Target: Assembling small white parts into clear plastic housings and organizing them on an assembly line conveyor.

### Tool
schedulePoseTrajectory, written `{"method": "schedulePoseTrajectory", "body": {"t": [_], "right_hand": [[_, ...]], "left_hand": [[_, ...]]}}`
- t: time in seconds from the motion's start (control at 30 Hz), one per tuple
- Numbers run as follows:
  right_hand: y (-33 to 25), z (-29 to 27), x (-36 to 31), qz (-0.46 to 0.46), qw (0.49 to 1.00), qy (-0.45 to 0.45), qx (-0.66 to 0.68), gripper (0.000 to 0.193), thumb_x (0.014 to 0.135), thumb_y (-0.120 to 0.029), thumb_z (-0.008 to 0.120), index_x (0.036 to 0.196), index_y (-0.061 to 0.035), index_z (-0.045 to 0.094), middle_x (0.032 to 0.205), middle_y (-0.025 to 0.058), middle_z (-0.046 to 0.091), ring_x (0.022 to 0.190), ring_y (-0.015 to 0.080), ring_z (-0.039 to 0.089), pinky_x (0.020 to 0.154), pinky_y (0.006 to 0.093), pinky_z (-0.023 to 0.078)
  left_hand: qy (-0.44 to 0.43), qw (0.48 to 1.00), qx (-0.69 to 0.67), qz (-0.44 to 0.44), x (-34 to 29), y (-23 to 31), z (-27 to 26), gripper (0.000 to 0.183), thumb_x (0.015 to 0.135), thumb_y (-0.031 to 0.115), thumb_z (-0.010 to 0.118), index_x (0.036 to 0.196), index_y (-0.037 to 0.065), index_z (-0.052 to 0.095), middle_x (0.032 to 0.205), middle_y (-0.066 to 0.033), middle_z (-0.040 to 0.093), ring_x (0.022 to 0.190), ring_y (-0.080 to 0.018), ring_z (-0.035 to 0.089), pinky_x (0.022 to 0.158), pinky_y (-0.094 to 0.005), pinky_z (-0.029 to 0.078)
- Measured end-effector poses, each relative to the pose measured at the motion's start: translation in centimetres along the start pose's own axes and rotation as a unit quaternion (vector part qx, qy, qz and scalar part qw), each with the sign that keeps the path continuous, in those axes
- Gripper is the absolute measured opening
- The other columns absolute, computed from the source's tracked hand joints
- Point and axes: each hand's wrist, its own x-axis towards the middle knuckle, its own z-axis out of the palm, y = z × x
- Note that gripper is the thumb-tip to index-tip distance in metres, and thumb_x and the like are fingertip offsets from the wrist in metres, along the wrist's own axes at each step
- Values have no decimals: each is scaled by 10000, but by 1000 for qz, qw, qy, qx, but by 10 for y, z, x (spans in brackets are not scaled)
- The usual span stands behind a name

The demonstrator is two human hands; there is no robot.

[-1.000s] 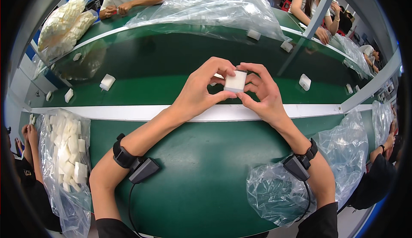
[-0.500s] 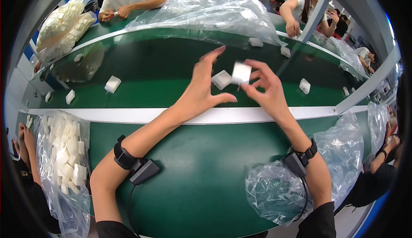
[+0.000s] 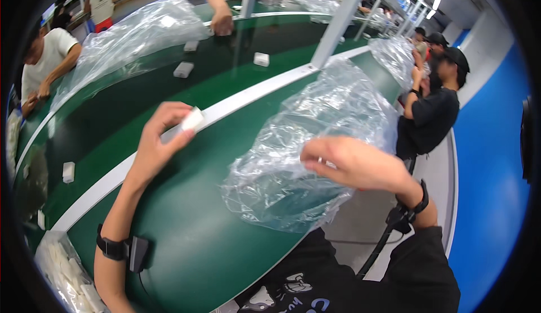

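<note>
My left hand [image 3: 156, 144] is closed, thumb and fingers gripping a small white block-shaped piece [image 3: 193, 119] above the white rail of the belt. At the right, my right hand [image 3: 355, 163] hangs over a crumpled clear plastic bag [image 3: 282, 172], its fingers curled in and pressed together. Motion smears those fingertips, and I cannot make out what is between them. More white blocks lie on the dark green belt: one [image 3: 183, 69] beyond my left hand, another [image 3: 261, 59] farther right.
A white rail [image 3: 248, 96] divides the moving belt from the green worktop [image 3: 191, 228]. At the lower left, a clear bag of white pieces [image 3: 65, 268] sits by the edge. A grey post [image 3: 341, 22] rises from the rail. Co-workers sit across and at the right.
The view has swung right. My left hand now holds a white block, where it was open before. My right hand, which held a block, has moved right to the clear bag.
</note>
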Motion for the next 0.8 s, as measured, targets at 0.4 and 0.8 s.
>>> {"method": "schedulePoseTrajectory", "body": {"t": [0.4, 0.8], "right_hand": [[-3, 102, -78, -14, 994, 98, 51, 311, 955, -58, 579, 1249, 37, 547, 1271, 167, 554, 1099, 326, 562, 915, 391, 497], [53, 107, -40, 2, 961, 268, -62, 443, 898, -29, 568, 1313, 109, 493, 1342, 305, 500, 1220, 443, 509, 1073, 473, 408]], "left_hand": [[-265, 960, 23, -83, -18, 68, 78, 398, 774, 167, 828, 1129, 34, 707, 1133, -92, 681, 1122, -200, 606, 967, -341, 475], [-254, 932, -198, -165, -28, 80, 100, 460, 775, -11, 831, 1204, -40, 669, 1376, -138, 578, 1189, -199, 603, 1043, -334, 503]]}}
